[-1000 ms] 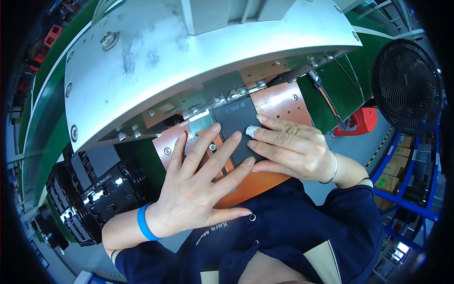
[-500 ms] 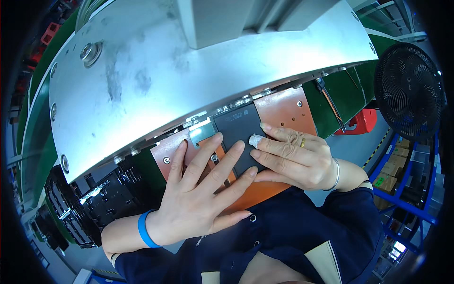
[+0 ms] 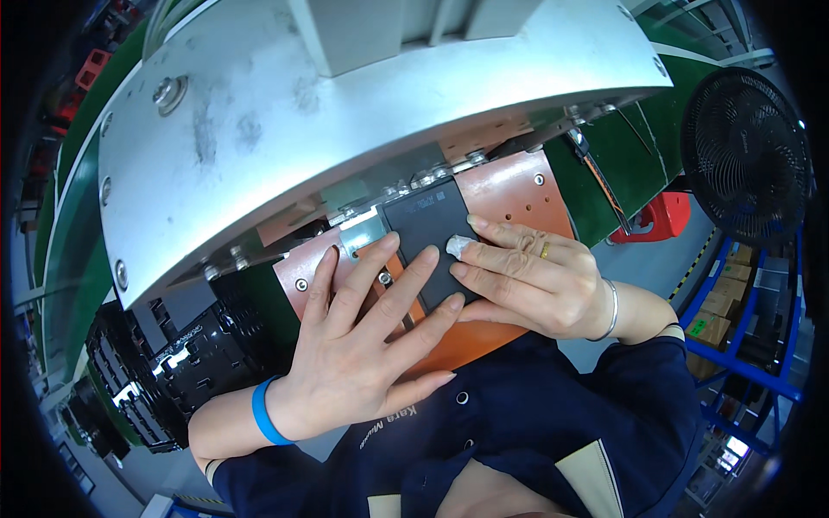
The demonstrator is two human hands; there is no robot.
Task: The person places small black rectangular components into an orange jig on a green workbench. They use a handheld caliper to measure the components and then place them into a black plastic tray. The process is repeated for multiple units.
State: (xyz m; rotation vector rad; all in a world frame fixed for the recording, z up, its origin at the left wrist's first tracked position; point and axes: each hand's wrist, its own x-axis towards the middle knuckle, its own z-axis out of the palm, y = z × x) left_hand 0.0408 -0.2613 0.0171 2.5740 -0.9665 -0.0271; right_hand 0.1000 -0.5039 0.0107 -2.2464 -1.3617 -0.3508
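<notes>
A flat dark grey rectangular slab [image 3: 423, 214], perhaps a battery, lies on an orange-brown fixture plate [image 3: 509, 190] under the edge of a large metal housing. My left hand [image 3: 367, 324], with a blue band at the wrist, is spread out; its fingertips rest on the fixture and along the slab's left side. From the right, my right hand [image 3: 540, 281] reaches over with fingers stretched across the slab's right part. A small white piece [image 3: 459, 247] sits at one of its fingertips; whether it is wrapped on or pressed underneath, I cannot tell.
The silvery metal housing [image 3: 345, 147] overhangs the fixture, with bolts along its lower edge. Black ribbed parts [image 3: 186, 371] stand at the left. At the right are a screwdriver-like tool [image 3: 596, 177], a red object [image 3: 661, 217], a black fan [image 3: 744, 155] and a blue rack [image 3: 751, 380] with cartons.
The view has shifted slightly, and more of the gap beneath the metal housing shows. Both hands keep nearly the same places on the slab and fixture.
</notes>
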